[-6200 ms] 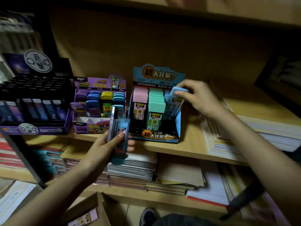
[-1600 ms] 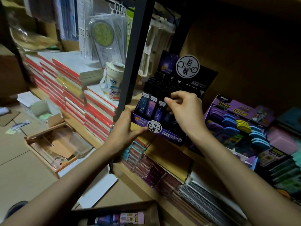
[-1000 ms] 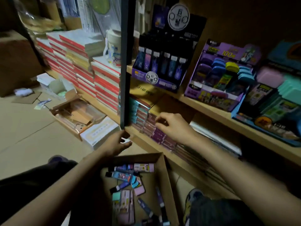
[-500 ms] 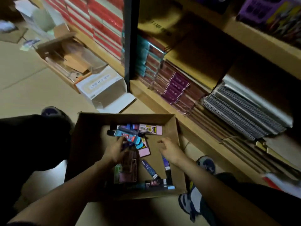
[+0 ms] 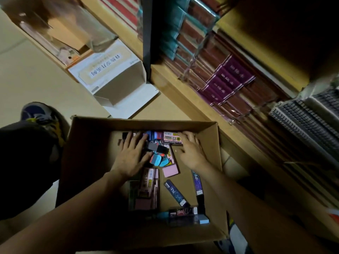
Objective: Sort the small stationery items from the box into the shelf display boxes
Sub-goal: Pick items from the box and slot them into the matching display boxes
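Note:
An open cardboard box sits on the floor below me with several small stationery items loose inside. Both hands are down in its far half. My left hand lies flat with fingers spread over a pile of small packs near the back wall. My right hand rests beside a pink labelled pack, fingertips touching its right end. Blue erasers lie between the hands. A pink eraser, dark slim refill packs and pink packs lie nearer me. The shelf display boxes are out of view.
A wooden shelf edge runs diagonally right of the box, stacked with purple and teal notebooks and spiral pads. A black upright post stands at its corner. A white empty carton lies beyond the box. My shoe is at left.
My view has dropped from the shelf displays to the box on the floor. Both hands went down into the box and have moved toward its far end over the items.

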{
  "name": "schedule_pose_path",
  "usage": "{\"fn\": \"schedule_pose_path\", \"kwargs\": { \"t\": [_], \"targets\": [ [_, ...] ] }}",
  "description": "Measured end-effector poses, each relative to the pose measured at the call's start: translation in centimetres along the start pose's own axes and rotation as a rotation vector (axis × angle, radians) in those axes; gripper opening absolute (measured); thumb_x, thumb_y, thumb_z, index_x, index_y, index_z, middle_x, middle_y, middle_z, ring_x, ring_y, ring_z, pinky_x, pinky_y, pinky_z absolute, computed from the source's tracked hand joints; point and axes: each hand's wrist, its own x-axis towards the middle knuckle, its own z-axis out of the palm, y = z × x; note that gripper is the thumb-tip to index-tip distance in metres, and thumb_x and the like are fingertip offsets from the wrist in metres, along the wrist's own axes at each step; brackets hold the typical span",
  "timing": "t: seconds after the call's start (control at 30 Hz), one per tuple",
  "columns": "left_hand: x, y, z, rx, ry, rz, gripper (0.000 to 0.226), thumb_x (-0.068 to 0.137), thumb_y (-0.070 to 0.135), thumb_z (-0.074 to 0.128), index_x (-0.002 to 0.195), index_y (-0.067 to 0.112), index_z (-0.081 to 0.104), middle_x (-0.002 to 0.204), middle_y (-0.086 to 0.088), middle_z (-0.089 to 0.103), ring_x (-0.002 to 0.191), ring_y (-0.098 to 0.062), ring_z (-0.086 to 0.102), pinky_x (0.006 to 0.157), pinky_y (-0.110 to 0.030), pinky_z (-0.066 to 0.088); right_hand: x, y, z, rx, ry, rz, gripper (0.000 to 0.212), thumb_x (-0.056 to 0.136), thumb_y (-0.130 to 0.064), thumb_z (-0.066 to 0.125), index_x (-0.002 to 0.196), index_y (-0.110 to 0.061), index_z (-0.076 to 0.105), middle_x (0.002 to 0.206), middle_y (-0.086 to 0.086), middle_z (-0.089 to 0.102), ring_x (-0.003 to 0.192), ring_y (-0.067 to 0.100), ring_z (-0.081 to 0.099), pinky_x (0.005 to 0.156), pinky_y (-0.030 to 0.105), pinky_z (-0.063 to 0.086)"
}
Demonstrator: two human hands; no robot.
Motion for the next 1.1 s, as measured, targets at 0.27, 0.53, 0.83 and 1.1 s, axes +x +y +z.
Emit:
{"fn": "schedule_pose_path", "kwargs": {
  "t": [0.27,0.53,0.83,1.1],
  "targets": [
    [-4.9,1.1,2.7,-0.033,-0.009,-0.014,0.065,0.096,0.056,0.021,0.150,0.029,-0.002,0.161,-0.002,0.000,0.147,-0.023,-0.007,0.115,-0.038,-0.006,-3.3,0.3,2.2,-0.023,0.056,0.012,0.048,0.096,-0.026,0.047,0.143,-0.020,0.037,0.139,0.003,0.037,0.124,0.023,0.034,0.106,0.031,0.028],
    [-7.0,1.8,1.7,-0.068,0.067,-0.037,0.056,0.097,0.047,0.037,0.145,0.021,0.031,0.138,-0.006,0.044,0.127,-0.023,0.037,0.103,-0.033,0.029,-5.4,-0.6,3.6,0.374,0.099,0.158,0.010,0.090,-0.016,0.060,0.099,-0.012,0.062,0.111,0.006,0.043,0.101,0.024,0.051,0.091,0.021,0.042],
    [-7.1,0.6,1.4,-0.029,-0.148,-0.013,0.074,0.076,0.060,0.064,0.133,0.021,0.036,0.132,-0.001,0.044,0.114,-0.016,0.041,0.095,-0.029,0.036,-3.3,0.0,4.5,0.793,0.050,0.450,0.052,0.078,-0.001,0.072,0.120,0.000,0.042,0.091,0.002,0.057,0.073,0.006,0.054,0.060,0.012,0.043],
    [-11.0,3.5,3.7,-0.387,0.034,-0.351,0.036,0.078,0.031,0.075,0.101,0.013,0.054,0.105,-0.007,0.058,0.098,-0.024,0.053,0.077,-0.032,0.042,-4.5,-0.8,5.3,0.751,0.006,0.460,0.062,0.073,0.003,0.075,0.124,-0.003,0.040,0.116,0.016,0.062,0.087,0.014,0.057,0.057,0.008,0.042]
  ]
}}
